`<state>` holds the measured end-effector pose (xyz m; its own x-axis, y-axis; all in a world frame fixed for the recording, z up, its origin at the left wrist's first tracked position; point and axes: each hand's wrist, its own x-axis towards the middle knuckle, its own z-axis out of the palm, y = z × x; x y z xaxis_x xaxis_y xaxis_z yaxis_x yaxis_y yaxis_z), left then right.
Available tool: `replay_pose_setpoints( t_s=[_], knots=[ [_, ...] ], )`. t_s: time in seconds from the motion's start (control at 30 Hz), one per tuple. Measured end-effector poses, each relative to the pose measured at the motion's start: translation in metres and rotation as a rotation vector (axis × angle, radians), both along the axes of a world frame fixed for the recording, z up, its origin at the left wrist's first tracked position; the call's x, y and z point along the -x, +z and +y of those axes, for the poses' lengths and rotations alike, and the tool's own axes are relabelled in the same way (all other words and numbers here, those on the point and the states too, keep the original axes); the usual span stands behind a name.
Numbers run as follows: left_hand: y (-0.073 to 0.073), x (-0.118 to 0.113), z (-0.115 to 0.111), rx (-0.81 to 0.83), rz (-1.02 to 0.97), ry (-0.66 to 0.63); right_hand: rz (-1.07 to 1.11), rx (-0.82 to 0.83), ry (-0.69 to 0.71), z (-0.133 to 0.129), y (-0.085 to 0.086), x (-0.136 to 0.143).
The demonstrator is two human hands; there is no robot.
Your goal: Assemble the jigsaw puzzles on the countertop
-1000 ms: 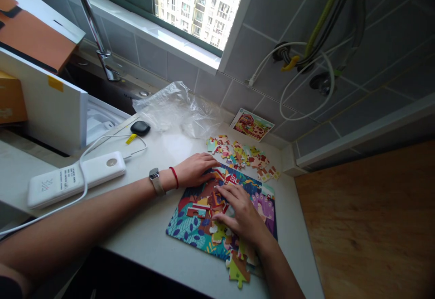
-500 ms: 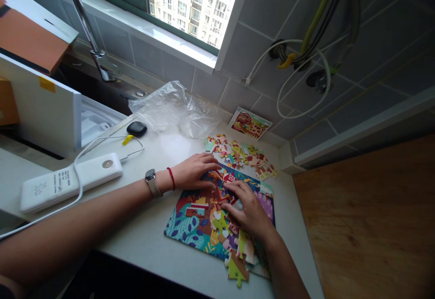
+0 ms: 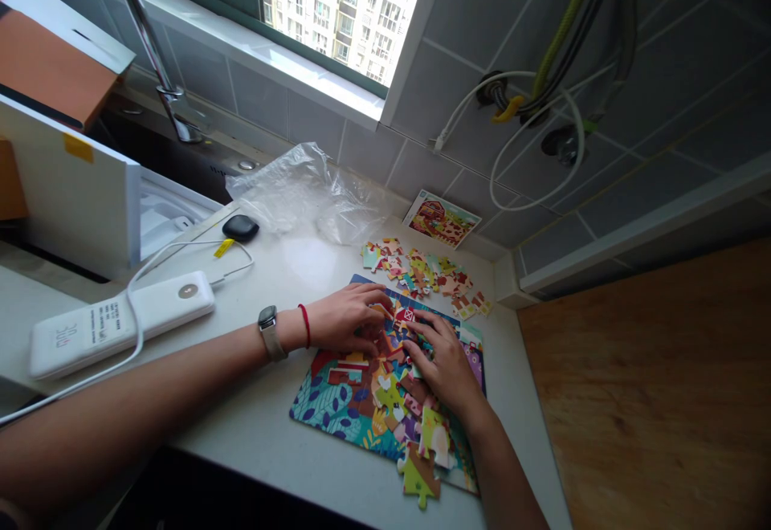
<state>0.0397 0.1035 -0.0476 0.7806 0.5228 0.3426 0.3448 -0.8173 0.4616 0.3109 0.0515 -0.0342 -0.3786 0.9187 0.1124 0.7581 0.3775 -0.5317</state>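
A colourful jigsaw board (image 3: 330,413) lies on the counter with loose jigsaw pieces (image 3: 391,395) heaped over its middle and right side. My left hand (image 3: 349,317) rests over the upper left of the board, fingers bent down onto the pieces, thumb apart. Across from it, my right hand (image 3: 442,361) touches pieces with spread fingers. Between both hands' fingertips lies a piece with a red barn front (image 3: 405,315). A green and brown piece (image 3: 420,475) hangs over the board's lower edge. What lies under my palms is hidden.
More jigsaw pieces (image 3: 422,271) lie behind the board. A picture card (image 3: 442,218) leans on the tiled wall. Crumpled clear plastic (image 3: 307,193), a black oval device (image 3: 241,228) and a white power bank (image 3: 120,325) with a cable are to the left, beside the sink tap (image 3: 172,96).
My left hand has moved slightly down, uncovering the board's top left corner. My right hand's fingers have shifted a little around the barn piece, and its thumb has moved up.
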Motion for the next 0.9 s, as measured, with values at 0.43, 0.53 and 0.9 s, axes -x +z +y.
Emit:
replay_pose_setpoints(
  t_s=[0.43, 0.53, 0.9],
  knots=[
    [-0.010, 0.002, 0.009, 0.000, 0.014, 0.163, 0.045, -0.030, -0.104, 0.005, -0.006, -0.007],
    [-0.011, 0.002, 0.010, -0.001, -0.001, 0.168, 0.052, -0.037, -0.107, 0.005, -0.004, -0.006],
    [-0.012, 0.001, 0.012, 0.000, -0.007, 0.193, -0.039, 0.031, 0.080, -0.004, 0.007, 0.002]
  ],
)
